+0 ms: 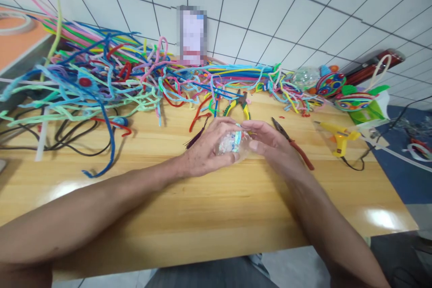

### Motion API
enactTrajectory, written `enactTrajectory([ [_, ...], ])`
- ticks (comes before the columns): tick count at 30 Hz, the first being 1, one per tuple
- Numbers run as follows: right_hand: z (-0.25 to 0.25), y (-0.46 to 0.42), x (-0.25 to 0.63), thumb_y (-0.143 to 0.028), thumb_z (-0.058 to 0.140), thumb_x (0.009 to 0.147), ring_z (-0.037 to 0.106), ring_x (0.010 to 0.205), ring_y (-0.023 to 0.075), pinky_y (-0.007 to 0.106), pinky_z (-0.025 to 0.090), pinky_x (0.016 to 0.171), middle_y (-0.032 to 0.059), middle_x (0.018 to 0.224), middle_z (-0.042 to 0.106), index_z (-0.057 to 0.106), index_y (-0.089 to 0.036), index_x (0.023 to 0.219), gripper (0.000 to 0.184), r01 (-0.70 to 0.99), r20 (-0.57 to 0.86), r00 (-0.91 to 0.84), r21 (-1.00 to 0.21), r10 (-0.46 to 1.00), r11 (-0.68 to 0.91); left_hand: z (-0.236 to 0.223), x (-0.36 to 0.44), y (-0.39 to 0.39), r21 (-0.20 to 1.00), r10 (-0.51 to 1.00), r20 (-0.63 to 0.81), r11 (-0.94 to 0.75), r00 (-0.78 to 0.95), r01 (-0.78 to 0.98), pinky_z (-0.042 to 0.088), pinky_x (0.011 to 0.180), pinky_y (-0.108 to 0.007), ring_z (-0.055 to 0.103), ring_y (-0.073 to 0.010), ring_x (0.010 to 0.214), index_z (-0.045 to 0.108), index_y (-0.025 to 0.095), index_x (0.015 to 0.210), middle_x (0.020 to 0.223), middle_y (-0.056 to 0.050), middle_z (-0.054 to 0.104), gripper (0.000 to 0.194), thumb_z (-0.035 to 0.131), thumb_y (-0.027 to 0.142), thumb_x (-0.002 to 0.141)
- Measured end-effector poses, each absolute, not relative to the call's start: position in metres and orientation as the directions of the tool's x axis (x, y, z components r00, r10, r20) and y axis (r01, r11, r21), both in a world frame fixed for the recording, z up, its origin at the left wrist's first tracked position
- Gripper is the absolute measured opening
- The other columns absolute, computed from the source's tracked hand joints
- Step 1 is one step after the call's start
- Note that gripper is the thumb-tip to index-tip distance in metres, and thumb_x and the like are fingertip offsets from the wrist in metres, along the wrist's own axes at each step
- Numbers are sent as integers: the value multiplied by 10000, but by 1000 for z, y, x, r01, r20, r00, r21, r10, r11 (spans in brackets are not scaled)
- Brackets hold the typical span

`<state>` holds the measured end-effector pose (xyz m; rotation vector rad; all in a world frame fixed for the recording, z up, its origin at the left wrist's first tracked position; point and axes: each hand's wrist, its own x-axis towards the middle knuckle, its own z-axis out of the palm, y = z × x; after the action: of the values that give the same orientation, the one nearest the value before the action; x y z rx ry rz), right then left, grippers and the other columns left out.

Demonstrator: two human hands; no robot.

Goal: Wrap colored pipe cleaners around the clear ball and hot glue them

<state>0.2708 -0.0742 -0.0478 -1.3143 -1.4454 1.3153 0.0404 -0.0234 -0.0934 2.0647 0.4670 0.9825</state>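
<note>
Both my hands meet over the middle of a wooden table (209, 216). My left hand (205, 148) curls its fingers around a small clear ball with glittery bits inside (231, 143). From the right, my right hand (270, 144) pinches the same ball with thumb and fingers. Just behind the hands lie yellow-handled pliers (240, 103). Red-handled pliers (293, 144) lie immediately right of my right hand.
A big tangle of coloured pipe cleaners (135, 76) covers the table's back and left. A yellow glue gun (339, 137) with its cord lies at the right, with colourful round craft pieces (332, 83) behind it. Black cables (67, 137) lie at the left. A phone (191, 36) leans against the tiled wall.
</note>
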Motion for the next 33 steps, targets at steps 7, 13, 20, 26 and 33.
enactTrajectory([
  [7, -75, -80, 264, -626, 801, 860, 515, 1492, 311, 540, 409, 1258, 122, 1582, 551, 510, -300, 1495, 770, 354, 156, -205, -909, 966, 222, -102, 40, -24, 794, 669, 498, -608, 552, 21, 412, 1228, -570, 478, -323, 1448, 512, 283, 1425, 1442, -117, 538, 521, 698, 323, 940],
  [13, -84, -88, 254, -568, 819, 858, 374, 1590, 355, 622, 327, 1301, 149, 1685, 430, 374, -281, 1627, 934, 557, 328, -257, -718, 909, 416, -105, 41, -24, 794, 706, 481, -602, 520, 83, 378, 1260, -595, 426, -357, 1493, 430, 272, 1520, 1503, -138, 498, 682, 721, 392, 915],
  [20, -74, -85, 261, -476, 621, 1010, 703, 983, 288, 550, 555, 1014, 54, 957, 746, 735, -305, 959, 211, 419, 298, 212, -888, 931, 189, -105, 43, -21, 787, 692, 491, -613, 529, 71, 381, 1248, -629, 429, -358, 1483, 453, 264, 1497, 1479, -145, 497, 665, 717, 344, 892],
  [26, -61, -82, 259, -473, 579, 1029, 646, 818, 277, 502, 561, 834, 54, 803, 665, 645, -308, 769, 315, 443, 353, 148, -859, 924, 257, -105, 42, -22, 795, 687, 479, -603, 546, 62, 387, 1245, -631, 425, -359, 1481, 431, 288, 1526, 1497, -140, 486, 662, 700, 390, 929],
  [33, -88, -88, 246, -398, 790, 870, 516, 1403, 397, 663, 457, 1140, 156, 1508, 526, 460, -318, 1517, 731, 631, 559, -198, -556, 805, 541, -105, 44, -22, 799, 698, 493, -600, 519, 49, 415, 1233, -621, 435, -354, 1477, 437, 276, 1512, 1477, -154, 473, 636, 701, 426, 954],
])
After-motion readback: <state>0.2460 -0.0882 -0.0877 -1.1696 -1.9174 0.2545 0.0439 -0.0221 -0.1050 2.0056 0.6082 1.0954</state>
